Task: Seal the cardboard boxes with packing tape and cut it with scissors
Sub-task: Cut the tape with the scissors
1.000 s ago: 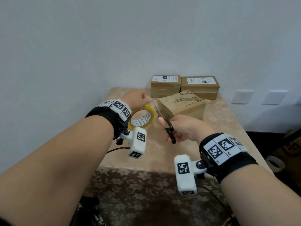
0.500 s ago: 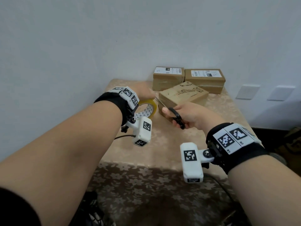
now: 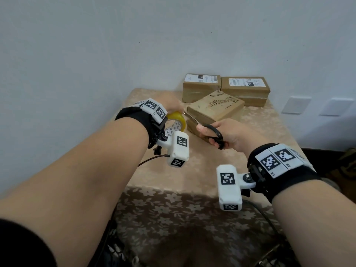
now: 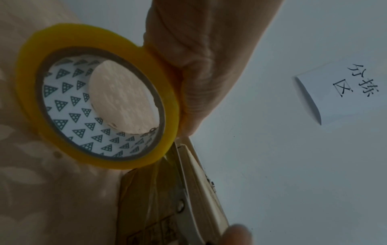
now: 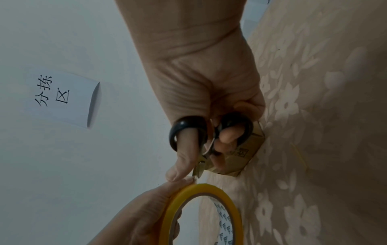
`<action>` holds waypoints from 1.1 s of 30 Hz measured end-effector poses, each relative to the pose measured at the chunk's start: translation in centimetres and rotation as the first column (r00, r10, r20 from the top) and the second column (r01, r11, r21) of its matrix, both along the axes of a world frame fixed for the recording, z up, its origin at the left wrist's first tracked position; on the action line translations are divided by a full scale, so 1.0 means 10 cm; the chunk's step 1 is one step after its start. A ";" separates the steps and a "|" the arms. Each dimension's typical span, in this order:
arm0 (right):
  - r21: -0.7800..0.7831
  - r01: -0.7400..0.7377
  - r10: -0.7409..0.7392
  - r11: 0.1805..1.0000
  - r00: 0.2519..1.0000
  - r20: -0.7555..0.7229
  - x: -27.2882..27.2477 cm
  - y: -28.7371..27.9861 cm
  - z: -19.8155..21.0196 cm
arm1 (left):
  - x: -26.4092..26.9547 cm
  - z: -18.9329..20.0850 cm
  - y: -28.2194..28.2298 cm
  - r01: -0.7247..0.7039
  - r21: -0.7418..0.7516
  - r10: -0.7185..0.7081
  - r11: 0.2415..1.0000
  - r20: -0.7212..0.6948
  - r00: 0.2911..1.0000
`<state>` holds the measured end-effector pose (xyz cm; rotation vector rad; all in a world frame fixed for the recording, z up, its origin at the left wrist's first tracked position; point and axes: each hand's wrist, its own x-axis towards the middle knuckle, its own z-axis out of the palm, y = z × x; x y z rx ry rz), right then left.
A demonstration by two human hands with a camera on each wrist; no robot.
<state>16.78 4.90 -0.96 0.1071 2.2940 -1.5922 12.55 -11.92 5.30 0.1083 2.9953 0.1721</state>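
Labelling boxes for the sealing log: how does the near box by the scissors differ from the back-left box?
The near box lies turned at an angle to the table edge; the back-left box sits square against the wall. The near box has dark print on bare cardboard on top; the back-left box carries a white shipping label. The scissors work at the near box; nothing touches the back-left box. Both are brown cardboard, lids closed.

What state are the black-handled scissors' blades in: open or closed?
Nearly closed: the black-handled scissors show handle loops almost touching in the right hand; the blades look together.
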 end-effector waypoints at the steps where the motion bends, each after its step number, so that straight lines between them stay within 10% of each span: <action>1: -0.010 0.008 -0.008 1.000 1.000 -0.002 -0.01 0.01 -0.01 | -0.02 -0.02 0.01 0.003 0.019 -0.003 1.000 -0.010 1.000; 23: -0.021 -0.083 0.084 0.996 0.996 0.024 -0.12 0.12 -0.21 | -0.19 -0.36 -0.14 0.063 0.457 -0.019 0.887 -0.101 0.995; 33: 0.642 -0.211 0.254 0.737 0.967 0.027 -0.13 0.04 -0.10 | -0.11 -0.42 -0.30 0.145 0.586 -0.051 0.797 -0.173 0.984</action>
